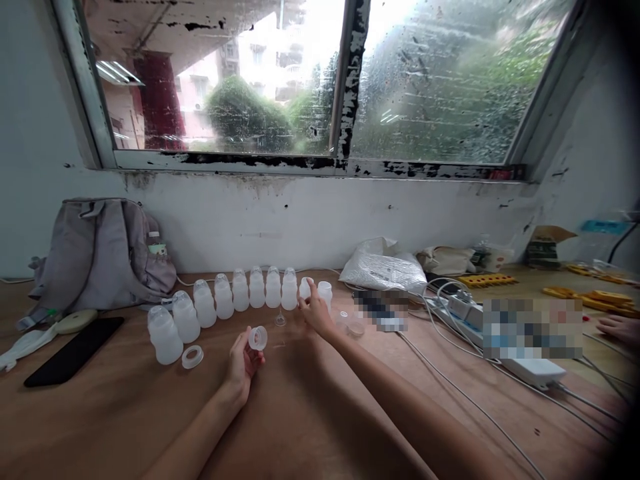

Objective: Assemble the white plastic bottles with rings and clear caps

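Note:
A curved row of frosted bottles (223, 297) stands on the table, several of them topped with clear caps. My left hand (243, 363) is closed around the side of a translucent ring-shaped piece (258, 338). At the right end of the row, my right hand (316, 308) touches an uncapped bottle (305, 288), fingers at its neck; another open bottle (325, 291) stands just right of it. Between the hands lies a small clear teat-like part (280, 319). A loose ring (193, 357) rests near the leftmost bottle, and a clear cap (355, 327) lies right of my right hand.
A grey backpack (107, 247) and a black phone-like slab (75, 351) are at the left. Bubble wrap (384, 265) lies by the wall. Cables and a white power strip (533, 370) spread across the right. Another person's hand (620, 329) shows at the right edge.

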A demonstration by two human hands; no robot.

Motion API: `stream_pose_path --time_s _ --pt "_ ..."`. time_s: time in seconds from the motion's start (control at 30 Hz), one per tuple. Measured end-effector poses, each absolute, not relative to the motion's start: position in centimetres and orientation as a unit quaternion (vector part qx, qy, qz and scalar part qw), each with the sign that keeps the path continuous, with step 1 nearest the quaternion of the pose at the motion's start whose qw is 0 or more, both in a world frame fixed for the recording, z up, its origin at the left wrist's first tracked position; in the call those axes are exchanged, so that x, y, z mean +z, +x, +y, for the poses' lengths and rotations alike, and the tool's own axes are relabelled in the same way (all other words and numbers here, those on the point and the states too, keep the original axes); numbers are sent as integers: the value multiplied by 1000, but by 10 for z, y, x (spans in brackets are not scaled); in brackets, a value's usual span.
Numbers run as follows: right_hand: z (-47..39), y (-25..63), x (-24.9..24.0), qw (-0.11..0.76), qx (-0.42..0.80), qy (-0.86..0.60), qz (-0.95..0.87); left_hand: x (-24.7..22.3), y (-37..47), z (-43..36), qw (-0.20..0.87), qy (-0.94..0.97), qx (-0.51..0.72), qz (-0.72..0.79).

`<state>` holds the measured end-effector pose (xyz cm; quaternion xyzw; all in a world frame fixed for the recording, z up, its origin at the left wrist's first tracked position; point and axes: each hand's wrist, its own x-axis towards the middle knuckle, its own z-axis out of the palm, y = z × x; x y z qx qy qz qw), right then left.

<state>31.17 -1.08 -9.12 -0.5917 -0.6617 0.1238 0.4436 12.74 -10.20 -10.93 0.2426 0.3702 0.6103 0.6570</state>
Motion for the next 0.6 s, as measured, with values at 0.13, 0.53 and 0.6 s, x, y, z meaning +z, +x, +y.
stream_pose_path --time_s 0.13,0.53,0.6 --pt "-3 313 -79 400 86 -644 -646 -110 128 -102 650 237 619 371" --pt "-81 315 -73 430 -56 -514 -740 -111 133 -107 622 255 642 369" --pt "-87 314 -82 464 -2 -482 -743 -111 133 -108 628 254 641 361"
